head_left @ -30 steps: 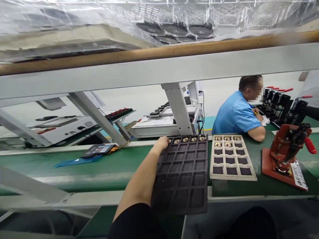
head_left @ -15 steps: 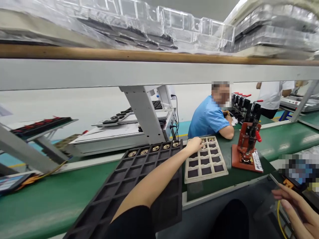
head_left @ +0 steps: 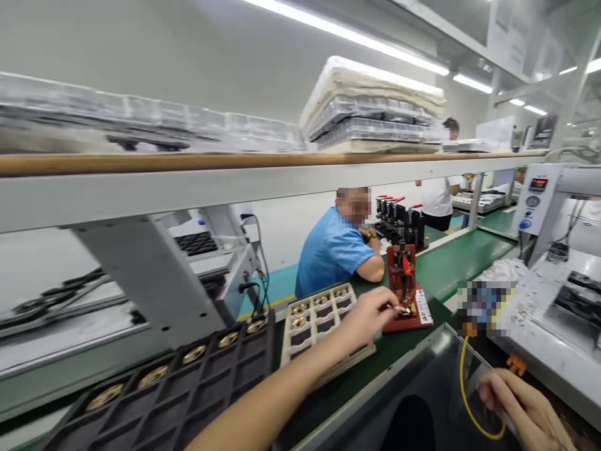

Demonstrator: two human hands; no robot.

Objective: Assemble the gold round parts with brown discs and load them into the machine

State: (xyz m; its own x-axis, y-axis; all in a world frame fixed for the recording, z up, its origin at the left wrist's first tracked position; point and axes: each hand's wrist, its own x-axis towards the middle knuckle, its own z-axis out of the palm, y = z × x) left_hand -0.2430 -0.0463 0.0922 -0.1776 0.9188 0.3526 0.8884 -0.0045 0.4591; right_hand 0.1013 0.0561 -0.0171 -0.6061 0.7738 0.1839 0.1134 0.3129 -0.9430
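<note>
My left hand [head_left: 369, 316] reaches over to the red hand press [head_left: 407, 294], its thumb and fingers pinching a small shiny metal part [head_left: 400, 308] at the press's base. The part's exact kind is too small to tell. Below that forearm lies a beige compartment tray [head_left: 300, 338] with several gold-coloured metal rings [head_left: 300, 322] in its far cells. My right hand [head_left: 526, 401] is at the lower right, beside a yellow cable [head_left: 464, 369], its fingers curled together; whatever is in them, if anything, is hidden.
A black compartment tray [head_left: 211, 369] with gold-coloured rings along its far row lies at left. Overhead runs a shelf [head_left: 235, 178] with stacked clear trays [head_left: 375, 125]. A co-worker in blue [head_left: 328, 254] sits across the green bench [head_left: 441, 263]. White equipment [head_left: 539, 300] stands at right.
My left hand has moved right from the beige tray to the red press, carrying a small metal part. My right hand's fingers have curled in. The view has swung right and up.
</note>
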